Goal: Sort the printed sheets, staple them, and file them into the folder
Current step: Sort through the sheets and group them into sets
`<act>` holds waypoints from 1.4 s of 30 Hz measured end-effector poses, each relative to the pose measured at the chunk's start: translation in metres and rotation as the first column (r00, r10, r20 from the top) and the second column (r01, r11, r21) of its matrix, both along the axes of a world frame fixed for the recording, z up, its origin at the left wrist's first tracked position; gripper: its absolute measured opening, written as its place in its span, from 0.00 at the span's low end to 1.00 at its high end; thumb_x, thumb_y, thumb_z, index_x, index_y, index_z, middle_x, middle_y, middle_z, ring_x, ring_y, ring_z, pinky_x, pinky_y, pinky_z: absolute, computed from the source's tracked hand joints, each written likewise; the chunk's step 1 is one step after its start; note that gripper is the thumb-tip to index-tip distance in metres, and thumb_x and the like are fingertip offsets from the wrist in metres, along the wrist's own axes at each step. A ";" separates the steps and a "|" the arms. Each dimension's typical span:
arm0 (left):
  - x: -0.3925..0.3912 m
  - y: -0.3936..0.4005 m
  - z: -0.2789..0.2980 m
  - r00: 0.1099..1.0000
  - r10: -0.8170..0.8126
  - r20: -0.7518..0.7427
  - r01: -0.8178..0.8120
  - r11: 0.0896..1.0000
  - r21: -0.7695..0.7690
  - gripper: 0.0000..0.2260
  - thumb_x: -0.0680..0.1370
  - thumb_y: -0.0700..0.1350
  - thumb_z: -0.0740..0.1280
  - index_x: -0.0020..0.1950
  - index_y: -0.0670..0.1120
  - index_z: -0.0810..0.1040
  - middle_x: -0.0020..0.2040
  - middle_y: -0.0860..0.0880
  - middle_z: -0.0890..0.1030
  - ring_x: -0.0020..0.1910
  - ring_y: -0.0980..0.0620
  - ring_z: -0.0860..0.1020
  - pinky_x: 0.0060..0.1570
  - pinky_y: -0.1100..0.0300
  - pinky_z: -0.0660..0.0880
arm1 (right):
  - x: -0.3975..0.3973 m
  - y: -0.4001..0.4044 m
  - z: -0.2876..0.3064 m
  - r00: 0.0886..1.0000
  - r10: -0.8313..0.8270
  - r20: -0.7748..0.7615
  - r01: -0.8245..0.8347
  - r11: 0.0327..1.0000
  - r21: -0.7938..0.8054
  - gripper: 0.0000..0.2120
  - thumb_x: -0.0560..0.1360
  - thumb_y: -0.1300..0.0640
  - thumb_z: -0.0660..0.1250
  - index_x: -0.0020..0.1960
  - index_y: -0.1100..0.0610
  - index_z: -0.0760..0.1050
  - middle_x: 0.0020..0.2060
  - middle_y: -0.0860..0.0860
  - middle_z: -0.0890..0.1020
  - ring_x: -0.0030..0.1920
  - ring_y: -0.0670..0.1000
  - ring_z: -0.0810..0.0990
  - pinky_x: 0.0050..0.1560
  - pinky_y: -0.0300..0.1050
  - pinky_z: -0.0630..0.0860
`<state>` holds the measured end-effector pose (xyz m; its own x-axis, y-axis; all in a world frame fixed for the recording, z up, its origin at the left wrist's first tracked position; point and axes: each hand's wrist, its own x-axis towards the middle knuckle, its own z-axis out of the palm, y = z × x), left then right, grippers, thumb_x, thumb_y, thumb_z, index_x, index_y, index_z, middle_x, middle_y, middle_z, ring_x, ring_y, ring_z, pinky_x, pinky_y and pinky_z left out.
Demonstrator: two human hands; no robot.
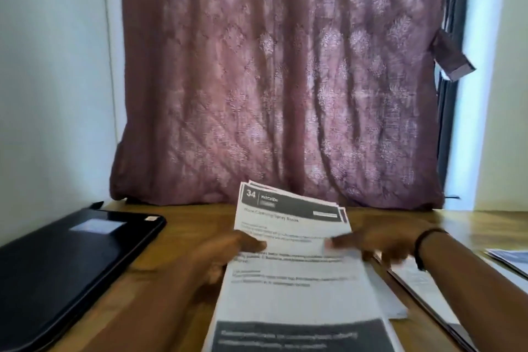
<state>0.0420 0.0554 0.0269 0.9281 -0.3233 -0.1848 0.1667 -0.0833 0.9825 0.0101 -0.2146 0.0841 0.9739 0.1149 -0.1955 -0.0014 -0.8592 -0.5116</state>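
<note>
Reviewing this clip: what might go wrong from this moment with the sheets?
The stack of printed sheets is fanned at its top corners, so stapling now could bind it crooked. Each hand, left and right, holds only a side edge; a loose sheet could slip out. More papers lie apart at the right and might get left out.

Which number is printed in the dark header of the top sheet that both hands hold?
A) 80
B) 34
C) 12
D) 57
B: the dark header at the top of the stack of printed sheets reads 34, with the left hand and right hand gripping the stack at its two sides above the wooden table.
</note>
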 end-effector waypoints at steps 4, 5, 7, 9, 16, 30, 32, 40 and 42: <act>0.010 -0.010 -0.019 0.993 -0.087 0.078 0.080 0.992 0.093 0.19 0.74 0.31 0.67 0.64 0.43 0.75 0.56 0.44 0.83 0.55 0.41 0.81 0.61 0.41 0.73 | 0.054 -0.011 -0.001 0.813 -0.054 0.580 0.118 0.990 -0.073 0.26 0.70 0.36 0.68 0.57 0.54 0.74 0.42 0.43 0.77 0.42 0.49 0.77 0.42 0.43 0.73; 0.008 -0.012 -0.021 0.990 -0.116 0.083 0.108 0.990 0.094 0.19 0.74 0.31 0.67 0.64 0.44 0.75 0.57 0.44 0.83 0.56 0.42 0.81 0.62 0.42 0.73 | 0.061 -0.001 -0.006 0.824 -0.026 0.565 -0.010 0.998 0.060 0.22 0.69 0.38 0.70 0.56 0.51 0.75 0.41 0.40 0.77 0.42 0.47 0.77 0.42 0.42 0.72; 0.006 -0.015 -0.025 0.980 -0.176 0.096 0.166 0.981 0.102 0.19 0.74 0.33 0.68 0.64 0.44 0.76 0.59 0.45 0.82 0.58 0.43 0.80 0.63 0.42 0.72 | 0.062 0.023 -0.017 0.867 0.006 0.498 -0.180 0.936 0.302 0.15 0.69 0.44 0.74 0.52 0.47 0.76 0.42 0.40 0.80 0.43 0.43 0.79 0.44 0.40 0.73; 0.006 -0.015 -0.027 0.979 -0.170 0.113 0.159 0.982 0.099 0.18 0.74 0.33 0.68 0.64 0.44 0.76 0.58 0.45 0.82 0.57 0.43 0.81 0.62 0.43 0.73 | 0.061 0.040 -0.032 0.891 0.061 0.449 -0.253 0.889 0.381 0.13 0.68 0.48 0.76 0.50 0.49 0.78 0.43 0.44 0.84 0.43 0.44 0.82 0.45 0.41 0.77; 0.014 -0.015 -0.033 0.996 -0.040 0.084 0.039 0.999 0.017 0.17 0.72 0.33 0.70 0.60 0.40 0.77 0.53 0.40 0.84 0.52 0.38 0.82 0.57 0.41 0.76 | 0.069 0.034 -0.062 0.891 -0.074 0.447 -0.217 0.796 0.565 0.07 0.67 0.58 0.77 0.42 0.52 0.80 0.35 0.45 0.85 0.32 0.39 0.79 0.34 0.30 0.72; 0.021 -0.017 -0.043 0.973 0.097 0.209 -0.052 0.977 -0.209 0.31 0.62 0.30 0.75 0.62 0.45 0.71 0.53 0.42 0.84 0.51 0.41 0.83 0.46 0.47 0.80 | 0.072 0.025 -0.060 0.766 0.005 0.642 -0.265 0.914 0.309 0.08 0.75 0.58 0.70 0.41 0.50 0.72 0.42 0.45 0.84 0.38 0.37 0.79 0.38 0.35 0.72; 0.024 -0.017 -0.046 0.956 0.144 0.254 -0.067 0.955 -0.288 0.42 0.61 0.29 0.74 0.67 0.58 0.64 0.56 0.42 0.83 0.53 0.41 0.82 0.46 0.47 0.80 | 0.073 0.020 -0.057 0.722 0.018 0.692 -0.299 0.910 0.288 0.11 0.70 0.58 0.75 0.37 0.47 0.73 0.48 0.45 0.80 0.48 0.42 0.79 0.48 0.40 0.73; 0.023 -0.018 -0.041 0.859 0.156 0.488 -0.060 0.977 -0.206 0.21 0.65 0.26 0.71 0.51 0.47 0.81 0.47 0.45 0.84 0.49 0.46 0.81 0.42 0.59 0.80 | 0.050 -0.005 -0.020 0.895 0.432 0.110 -0.442 0.826 0.350 0.06 0.65 0.57 0.78 0.38 0.54 0.81 0.41 0.53 0.84 0.43 0.52 0.79 0.48 0.46 0.73; 0.019 -0.021 -0.038 0.862 0.137 0.488 -0.070 0.986 -0.153 0.14 0.66 0.25 0.69 0.36 0.44 0.85 0.41 0.45 0.85 0.40 0.49 0.82 0.34 0.62 0.77 | 0.045 -0.009 -0.017 0.856 0.514 -0.052 -0.463 0.807 0.367 0.13 0.64 0.46 0.78 0.43 0.52 0.83 0.47 0.53 0.85 0.43 0.52 0.80 0.49 0.49 0.70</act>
